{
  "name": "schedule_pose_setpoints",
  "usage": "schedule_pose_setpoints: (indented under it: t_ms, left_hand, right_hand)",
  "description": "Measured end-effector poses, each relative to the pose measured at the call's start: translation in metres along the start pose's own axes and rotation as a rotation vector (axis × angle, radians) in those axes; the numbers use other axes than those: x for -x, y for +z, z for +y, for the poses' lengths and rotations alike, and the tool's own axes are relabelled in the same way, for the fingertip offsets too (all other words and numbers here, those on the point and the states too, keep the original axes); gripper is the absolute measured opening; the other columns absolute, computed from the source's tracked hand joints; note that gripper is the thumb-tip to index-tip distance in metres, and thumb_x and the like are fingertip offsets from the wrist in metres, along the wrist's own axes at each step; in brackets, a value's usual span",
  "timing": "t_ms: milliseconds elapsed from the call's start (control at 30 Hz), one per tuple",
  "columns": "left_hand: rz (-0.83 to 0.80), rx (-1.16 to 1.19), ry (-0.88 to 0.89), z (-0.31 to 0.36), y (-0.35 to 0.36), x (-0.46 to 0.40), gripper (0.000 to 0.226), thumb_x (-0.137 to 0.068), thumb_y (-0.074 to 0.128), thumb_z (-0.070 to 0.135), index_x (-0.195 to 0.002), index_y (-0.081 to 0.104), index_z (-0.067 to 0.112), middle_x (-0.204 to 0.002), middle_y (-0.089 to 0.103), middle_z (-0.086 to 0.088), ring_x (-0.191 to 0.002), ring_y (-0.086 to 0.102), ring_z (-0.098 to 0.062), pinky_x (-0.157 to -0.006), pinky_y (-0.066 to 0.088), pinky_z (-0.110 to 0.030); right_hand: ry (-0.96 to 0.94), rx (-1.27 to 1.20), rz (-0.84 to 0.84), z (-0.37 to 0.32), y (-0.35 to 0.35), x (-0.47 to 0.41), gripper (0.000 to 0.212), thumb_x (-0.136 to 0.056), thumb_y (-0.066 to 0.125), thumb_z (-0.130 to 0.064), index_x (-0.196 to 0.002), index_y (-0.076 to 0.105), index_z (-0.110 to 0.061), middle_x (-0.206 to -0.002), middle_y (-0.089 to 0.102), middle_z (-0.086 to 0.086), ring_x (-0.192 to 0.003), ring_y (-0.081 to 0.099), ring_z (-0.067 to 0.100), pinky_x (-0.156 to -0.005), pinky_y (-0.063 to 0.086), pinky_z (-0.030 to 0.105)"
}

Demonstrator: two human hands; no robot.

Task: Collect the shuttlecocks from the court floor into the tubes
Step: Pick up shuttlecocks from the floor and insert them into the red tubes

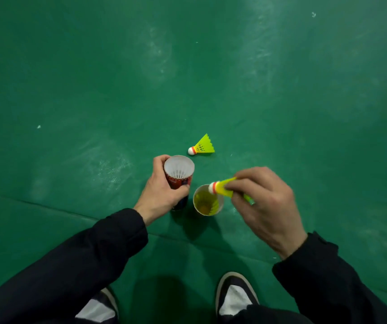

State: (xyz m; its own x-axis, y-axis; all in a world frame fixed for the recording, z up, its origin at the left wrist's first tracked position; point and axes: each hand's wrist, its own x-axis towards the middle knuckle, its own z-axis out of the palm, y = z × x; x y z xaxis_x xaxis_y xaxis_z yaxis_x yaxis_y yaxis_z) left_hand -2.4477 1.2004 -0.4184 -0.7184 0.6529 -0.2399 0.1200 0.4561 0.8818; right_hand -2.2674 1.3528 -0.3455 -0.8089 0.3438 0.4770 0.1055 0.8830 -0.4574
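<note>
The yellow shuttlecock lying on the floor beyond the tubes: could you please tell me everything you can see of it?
The yellow shuttlecock looks like a plastic one: a neon yellow slotted skirt with a scalloped rim, an orange band, and a white rounded cork tip. It lies on its side on the green court floor, tip pointing left and skirt flaring right. Nothing else touches it; it sits just beyond the red tube.

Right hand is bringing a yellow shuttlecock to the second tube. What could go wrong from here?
The shuttlecock is tilted with its cork at the rim of the yellow-filled tube, so it may catch there. No hand steadies that tube; the left hand grips the red tube, so a nudge could tip it.
</note>
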Motion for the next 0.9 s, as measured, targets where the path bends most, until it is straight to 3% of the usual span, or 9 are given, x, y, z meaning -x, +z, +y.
schedule_pose_setpoints:
  t_ms: [133,233,333,467,567,667,800,833,900]
  left_hand:
    - [0.004,-0.003,0.009,0.005,-0.001,-0.001,0.067,-0.080,0.082,0.014,-0.126,0.034,0.026,-0.112,0.053,0.016,-0.100,0.058,-0.010,-0.086,0.046,-0.023]
    - [-0.001,0.028,0.029,0.009,0.000,0.001,0.067,-0.080,0.082,0.013,-0.126,0.035,0.023,-0.112,0.053,0.016,-0.099,0.058,-0.002,-0.086,0.047,-0.024]
    - [0.009,0.038,0.028,0.010,0.000,0.001,0.066,-0.080,0.082,0.016,-0.127,0.035,0.024,-0.112,0.053,0.017,-0.099,0.056,0.005,-0.078,0.044,-0.010]
    - [0.017,0.051,0.018,0.008,0.002,0.002,0.065,-0.081,0.081,0.016,-0.127,0.035,0.023,-0.110,0.053,0.016,-0.097,0.057,0.003,-0.078,0.045,-0.014]
    - [0.004,0.049,0.019,0.007,0.003,0.002,0.065,-0.081,0.081,0.017,-0.126,0.034,0.024,-0.111,0.053,0.014,-0.097,0.057,0.000,-0.082,0.047,-0.022]
    - [0.038,0.060,-0.012,0.001,0.001,0.002,0.066,-0.081,0.081,0.017,-0.126,0.034,0.025,-0.111,0.053,0.015,-0.098,0.057,0.000,-0.079,0.046,-0.014]
    - [0.124,0.063,-0.052,-0.006,-0.006,0.005,0.067,-0.080,0.082,0.016,-0.125,0.034,0.026,-0.111,0.052,0.018,-0.099,0.056,0.005,-0.073,0.041,-0.002]
    - [0.128,0.059,-0.058,-0.008,-0.008,0.007,0.067,-0.080,0.082,0.016,-0.125,0.034,0.026,-0.111,0.052,0.018,-0.099,0.056,0.006,-0.074,0.041,-0.002]
    - [0.128,0.054,-0.071,-0.011,-0.012,0.011,0.068,-0.080,0.082,0.016,-0.126,0.034,0.027,-0.111,0.053,0.018,-0.098,0.057,0.007,-0.076,0.043,-0.004]
  right_hand:
    - [-0.135,0.146,-0.392,-0.012,0.026,0.010,0.010,-0.088,0.066,-0.019,-0.097,0.070,-0.017,-0.101,0.065,0.005,-0.081,0.057,0.029,-0.067,0.053,0.043]
    - [-0.062,0.041,-0.397,-0.023,0.035,0.010,0.026,-0.088,0.064,-0.022,-0.114,0.069,-0.021,-0.122,0.064,0.004,-0.092,0.063,0.027,-0.079,0.054,0.039]
    - [0.007,0.089,-0.299,-0.024,0.031,0.014,0.022,-0.091,0.061,-0.031,-0.107,0.070,-0.019,-0.106,0.067,0.000,-0.085,0.064,0.026,-0.072,0.053,0.040]
    - [0.076,0.335,-0.678,-0.020,0.039,0.024,0.046,-0.096,0.030,-0.058,-0.102,0.065,-0.029,-0.100,0.066,-0.007,-0.078,0.069,0.028,-0.061,0.054,0.041]
    - [0.041,0.364,-0.774,-0.026,0.044,0.018,0.059,-0.092,0.022,-0.074,-0.101,0.060,-0.030,-0.101,0.064,-0.006,-0.078,0.068,0.032,-0.058,0.046,0.036]
    - [0.046,0.254,-0.666,-0.028,0.039,0.005,0.064,-0.092,0.024,-0.079,-0.098,0.062,-0.029,-0.096,0.067,-0.008,-0.078,0.068,0.024,-0.061,0.050,0.037]
    - [0.318,-0.029,-0.101,-0.001,0.047,-0.037,0.018,-0.097,0.058,-0.039,-0.094,0.067,-0.024,-0.090,0.070,-0.008,-0.065,0.053,0.007,-0.066,0.050,0.031]
    - [0.451,-0.071,-0.079,0.016,0.061,-0.053,0.014,-0.095,0.062,-0.033,-0.102,0.068,-0.022,-0.098,0.070,-0.006,-0.070,0.056,0.008,-0.073,0.051,0.032]
    - [0.723,-0.148,-0.163,0.054,0.094,-0.080,0.035,-0.094,0.067,-0.033,-0.124,0.063,-0.017,-0.122,0.064,0.003,-0.102,0.063,0.017,-0.095,0.047,0.033]
